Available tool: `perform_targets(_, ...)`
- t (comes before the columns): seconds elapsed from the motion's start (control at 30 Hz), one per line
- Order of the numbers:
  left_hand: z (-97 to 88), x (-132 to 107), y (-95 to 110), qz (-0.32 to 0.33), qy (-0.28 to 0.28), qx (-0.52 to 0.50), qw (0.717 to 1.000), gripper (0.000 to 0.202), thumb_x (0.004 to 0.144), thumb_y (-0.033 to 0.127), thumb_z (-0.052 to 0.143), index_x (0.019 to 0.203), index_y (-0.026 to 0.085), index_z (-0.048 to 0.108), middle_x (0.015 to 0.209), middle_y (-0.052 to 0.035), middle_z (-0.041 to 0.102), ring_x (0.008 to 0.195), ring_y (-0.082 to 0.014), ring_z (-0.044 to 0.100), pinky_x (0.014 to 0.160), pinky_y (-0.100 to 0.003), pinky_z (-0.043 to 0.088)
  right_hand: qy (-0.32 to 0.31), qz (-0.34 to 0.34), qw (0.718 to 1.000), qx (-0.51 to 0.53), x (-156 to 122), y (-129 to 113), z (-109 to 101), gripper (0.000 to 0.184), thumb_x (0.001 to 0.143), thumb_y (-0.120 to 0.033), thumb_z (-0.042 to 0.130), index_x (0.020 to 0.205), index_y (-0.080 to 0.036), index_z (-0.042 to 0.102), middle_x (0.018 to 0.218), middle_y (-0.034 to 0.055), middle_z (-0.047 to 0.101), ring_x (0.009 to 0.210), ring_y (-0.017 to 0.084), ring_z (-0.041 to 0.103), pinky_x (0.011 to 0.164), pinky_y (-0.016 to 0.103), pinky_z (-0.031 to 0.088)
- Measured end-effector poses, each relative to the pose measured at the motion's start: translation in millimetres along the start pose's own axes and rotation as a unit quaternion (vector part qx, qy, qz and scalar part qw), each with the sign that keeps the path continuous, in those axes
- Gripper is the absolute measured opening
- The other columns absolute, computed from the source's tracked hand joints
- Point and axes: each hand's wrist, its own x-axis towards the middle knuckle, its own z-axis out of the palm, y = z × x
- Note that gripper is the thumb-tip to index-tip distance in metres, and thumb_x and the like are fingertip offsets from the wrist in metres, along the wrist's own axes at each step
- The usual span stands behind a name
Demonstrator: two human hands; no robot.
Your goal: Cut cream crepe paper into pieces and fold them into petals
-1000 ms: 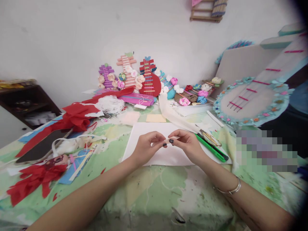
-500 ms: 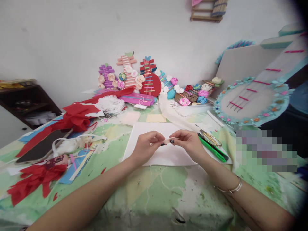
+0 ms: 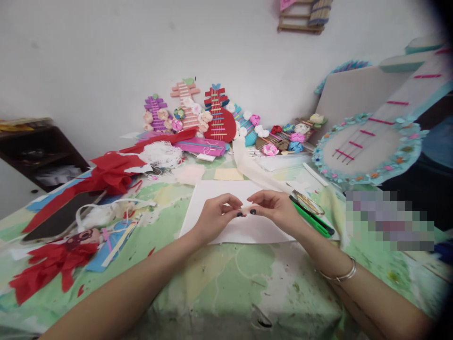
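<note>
One big white sheet [image 3: 245, 232] lies flat. Over it, the left hand [image 3: 213, 215] and right hand [image 3: 276, 209] pinch a tiny pale scrap [image 3: 246, 209], thumbs against fingers. It's hard to see, but looks light and soft; hold its ends gently.

dark-polished fingers [image 3: 253, 212], small pale piece [image 3: 246, 208], white sheet [image 3: 247, 231], green-and-black cutter [image 3: 314, 220], silvery bangle [image 3: 349, 275], mottled green-and-white tablecloth [image 3: 255, 274]

The left hand [image 3: 211, 217] and right hand [image 3: 278, 212] are hiding most of a small pale piece [image 3: 246, 208], too tiny to tell. A pixelated patch [image 3: 389, 219] is masking an area at right, the frame's right edge is cropping the neck of a flower-rimmed lute [image 3: 366, 150], and the top edge is cutting off a wooden rack [image 3: 300, 29].
</note>
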Motion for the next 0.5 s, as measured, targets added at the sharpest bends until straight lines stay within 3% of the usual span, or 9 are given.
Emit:
perform_targets(0.2, 0.6, 1.7, -2.2, 0.007, -0.009, 0.015, 1.000, 0.012, 0.075, 0.022, 0.067, 0.080, 0.013, 0.062, 0.079, -0.0026, 0.063, 0.072, -0.0133, 0.063, 0.068, -0.024, 0.053, -0.059, -0.018, 0.998, 0.025, -3.4, -0.5, 5.3, 0.020, 0.068, -0.026, 0.073, 0.086, -0.017, 0.071, 0.079, 0.0054, 0.070, 0.073, 0.018, 0.066, 0.065, 0.029, 0.051)
perform_targets(0.4, 1.3, 1.5, -3.1, -0.006, -0.024, -0.009, 1.000, 0.015, 0.074, 0.024, 0.068, 0.082, 0.013, 0.061, 0.080, -0.0033, 0.065, 0.073, -0.0156, 0.066, 0.069, -0.026, 0.053, -0.055, -0.032, 0.998, 0.014, -3.5, -0.2, 5.1, 0.017, 0.072, -0.027, 0.069, 0.085, -0.016, 0.072, 0.072, 0.0051, 0.071, 0.069, 0.017, 0.066, 0.063, 0.029, 0.051)
perform_targets(0.5, 1.8, 0.7, -3.3, -0.004, -0.030, -0.006, 1.000, 0.015, 0.075, 0.024, 0.068, 0.083, 0.014, 0.061, 0.079, -0.0033, 0.065, 0.073, -0.0162, 0.067, 0.069, -0.026, 0.054, -0.036, -0.042, 0.997, -0.047, -3.1, 0.2, 4.7, 0.014, 0.072, -0.027, 0.069, 0.081, -0.017, 0.072, 0.072, 0.0045, 0.071, 0.067, 0.016, 0.064, 0.064, 0.028, 0.049)
